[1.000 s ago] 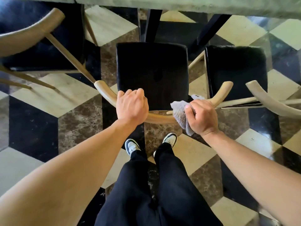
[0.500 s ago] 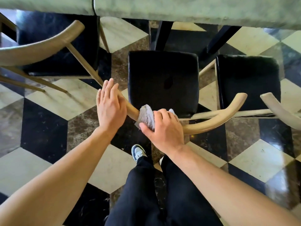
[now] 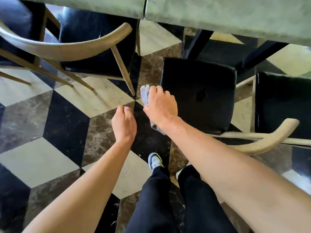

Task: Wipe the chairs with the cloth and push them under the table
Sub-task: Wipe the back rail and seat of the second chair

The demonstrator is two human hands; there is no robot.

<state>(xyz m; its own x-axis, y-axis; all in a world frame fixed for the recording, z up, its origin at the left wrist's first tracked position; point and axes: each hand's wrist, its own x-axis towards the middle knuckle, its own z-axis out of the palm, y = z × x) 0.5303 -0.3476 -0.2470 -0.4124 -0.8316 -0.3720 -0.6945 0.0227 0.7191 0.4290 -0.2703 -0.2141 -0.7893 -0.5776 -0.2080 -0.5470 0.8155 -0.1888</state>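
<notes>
The middle chair has a black seat (image 3: 198, 95) and a curved pale wooden backrest (image 3: 262, 143), whose right half shows below my right forearm. My right hand (image 3: 159, 106) is shut on the grey cloth (image 3: 145, 95) at the left end of that backrest, beside the seat's left edge. The rail's left end is hidden under the hand and the cloth. My left hand (image 3: 123, 125) hangs over the floor just left of it, fingers curled, with nothing in it and touching no chair.
A second chair (image 3: 67, 47) with a black seat stands at the upper left, partly under the green tabletop (image 3: 218, 15). A third black seat (image 3: 284, 101) is at the right edge. Black table legs (image 3: 196, 46) stand beyond the middle chair. My feet are on the patterned tile floor.
My right hand slid the cloth leftward along the backrest to its left end. My left hand came off the rail and curled shut. The view shifted, so the chairs appear further right.
</notes>
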